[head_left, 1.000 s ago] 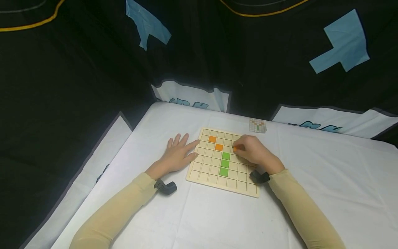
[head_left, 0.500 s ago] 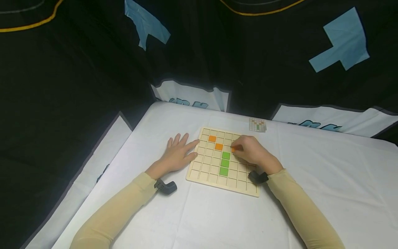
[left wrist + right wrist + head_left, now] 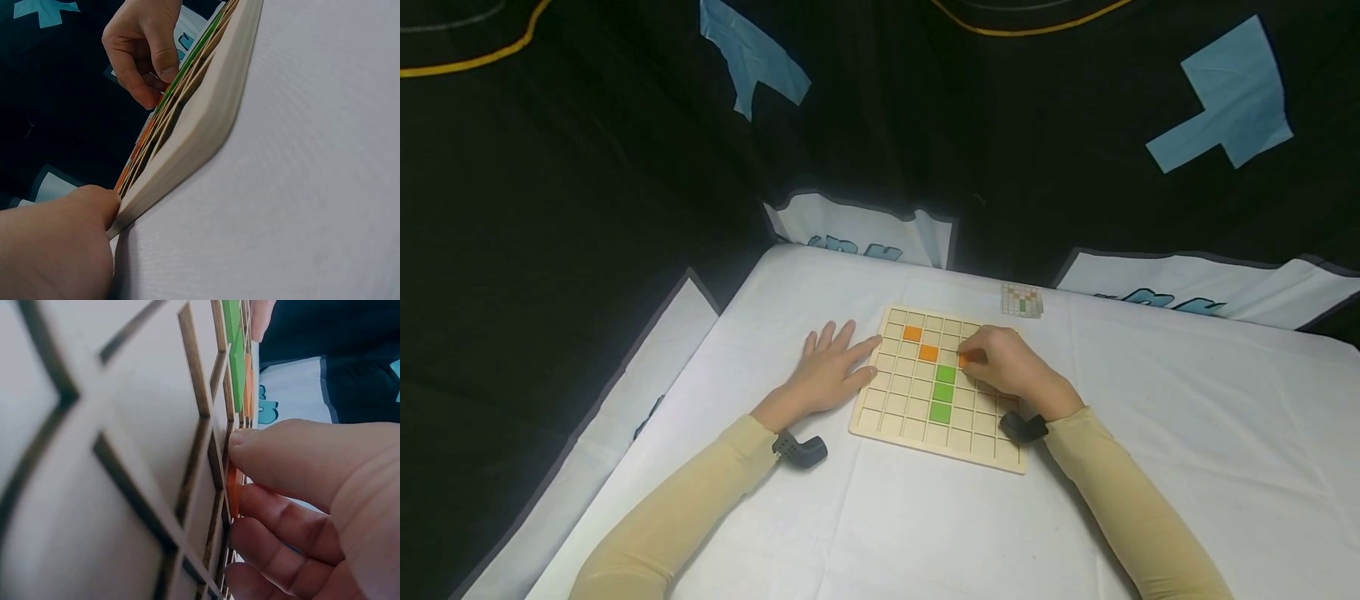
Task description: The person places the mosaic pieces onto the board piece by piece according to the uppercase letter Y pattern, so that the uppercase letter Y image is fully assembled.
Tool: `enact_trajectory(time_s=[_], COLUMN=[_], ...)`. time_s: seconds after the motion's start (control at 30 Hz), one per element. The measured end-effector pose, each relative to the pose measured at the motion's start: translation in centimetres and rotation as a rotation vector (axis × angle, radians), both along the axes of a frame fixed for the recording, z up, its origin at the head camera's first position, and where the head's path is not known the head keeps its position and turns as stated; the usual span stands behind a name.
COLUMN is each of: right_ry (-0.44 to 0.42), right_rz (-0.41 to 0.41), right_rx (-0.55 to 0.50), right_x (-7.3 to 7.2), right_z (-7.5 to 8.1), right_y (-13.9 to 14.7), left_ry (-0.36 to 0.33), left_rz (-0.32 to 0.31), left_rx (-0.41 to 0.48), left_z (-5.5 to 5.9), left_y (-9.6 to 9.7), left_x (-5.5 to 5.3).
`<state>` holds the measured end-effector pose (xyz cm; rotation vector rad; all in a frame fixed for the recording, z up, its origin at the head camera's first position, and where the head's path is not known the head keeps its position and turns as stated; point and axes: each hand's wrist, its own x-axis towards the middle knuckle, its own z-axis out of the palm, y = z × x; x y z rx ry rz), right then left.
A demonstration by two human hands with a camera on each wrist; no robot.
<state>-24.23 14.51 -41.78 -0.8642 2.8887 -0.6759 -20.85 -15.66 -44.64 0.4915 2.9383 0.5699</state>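
A pale wooden grid board [image 3: 895, 408] lies on the white-covered table. Three green tiles [image 3: 943, 392] sit in a column near its middle, and two orange tiles [image 3: 928, 353] step up diagonally to the left of them. My right hand [image 3: 1011, 367] pinches another orange tile [image 3: 234, 490] between thumb and fingers at the board's surface, just right of the top green tile; the hand partly hides it. With fingers spread, my left hand [image 3: 829, 372] rests flat on the cloth, its index finger and thumb touching the board's left edge.
Behind the board lies a small card [image 3: 1022, 302] printed with a coloured grid. White cloth [image 3: 925, 525] covers the table. Dark curtains [image 3: 587, 167] with blue tape patches stand along the back and left side.
Between the first and second frames my right hand shifts slightly left with the orange tile; since then it stays nearly still. The left hand has not moved.
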Motion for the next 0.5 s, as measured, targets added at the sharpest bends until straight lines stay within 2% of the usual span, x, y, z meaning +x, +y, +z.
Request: enact_trajectory(time_s=[0.5], right_ry=[0.036], right_rz=[0.044], right_rx=[-0.016], right_x=[0.00], right_z=[0.02], right_y=[0.18], left_ry=[0.018], left_rz=[-0.003], left_rx=[-0.003], left_z=[0.00], left_y=[0.04], left_x=[-0.01])
